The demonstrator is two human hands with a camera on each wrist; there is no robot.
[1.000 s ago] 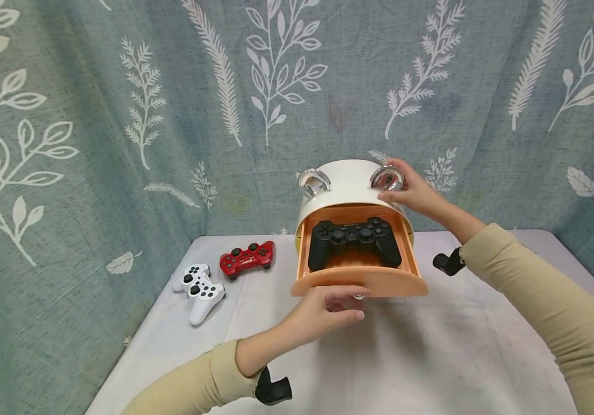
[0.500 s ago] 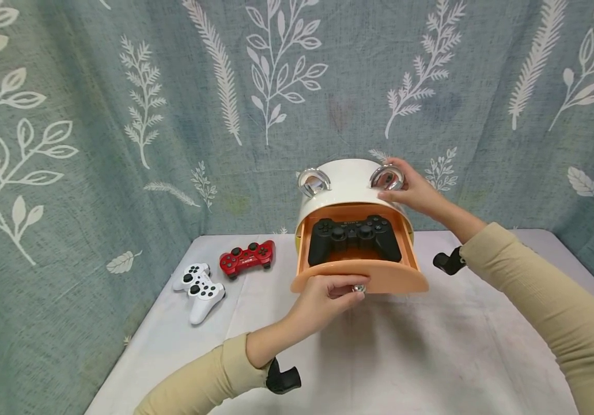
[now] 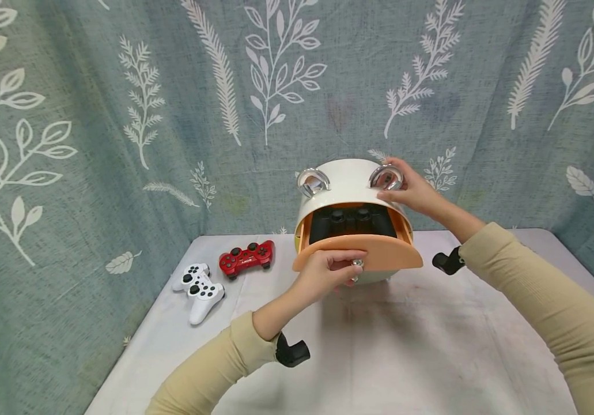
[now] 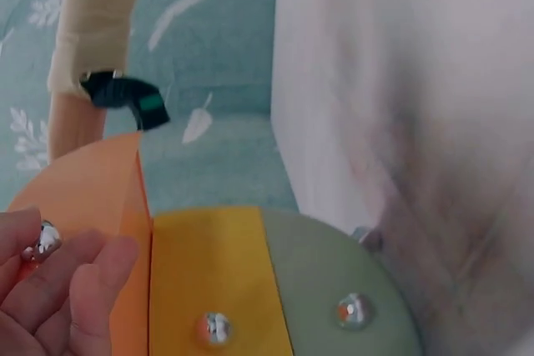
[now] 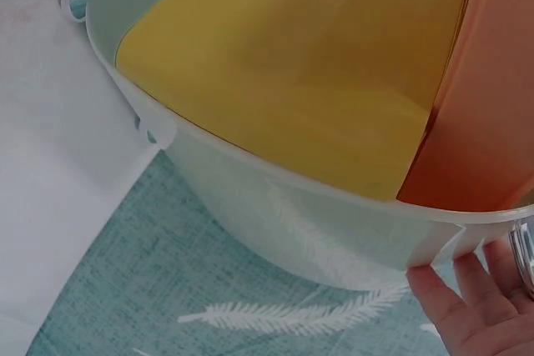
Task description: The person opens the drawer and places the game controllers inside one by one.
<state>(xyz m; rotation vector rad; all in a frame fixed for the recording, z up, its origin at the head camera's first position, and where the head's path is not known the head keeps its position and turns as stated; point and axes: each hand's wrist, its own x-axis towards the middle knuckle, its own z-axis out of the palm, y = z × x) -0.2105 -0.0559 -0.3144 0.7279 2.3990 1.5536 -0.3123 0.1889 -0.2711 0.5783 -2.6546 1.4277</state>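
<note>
A rounded white drawer cabinet (image 3: 350,183) stands at the back of the table, with two silver rings on top. Its orange top drawer (image 3: 387,251) is partly pulled out, and a black game controller (image 3: 350,221) lies inside, its lower part hidden by the drawer front. My left hand (image 3: 321,275) pinches the drawer's silver knob (image 4: 47,241) between thumb and fingers. Around the cabinet's right silver ring (image 3: 387,177) my right hand (image 3: 415,189) holds the top; in the right wrist view its fingers (image 5: 440,296) touch the white shell.
Left of the cabinet lie a red game controller (image 3: 247,259) and, nearer, a white game controller (image 3: 200,293). Below the orange drawer, a yellow drawer (image 4: 196,268) and a green drawer (image 4: 321,268) sit flush. A patterned curtain (image 3: 198,115) hangs close behind the table.
My left hand has come up to the knob and pushed the orange drawer inward, so less of the black controller shows. My right hand stays on the cabinet top.
</note>
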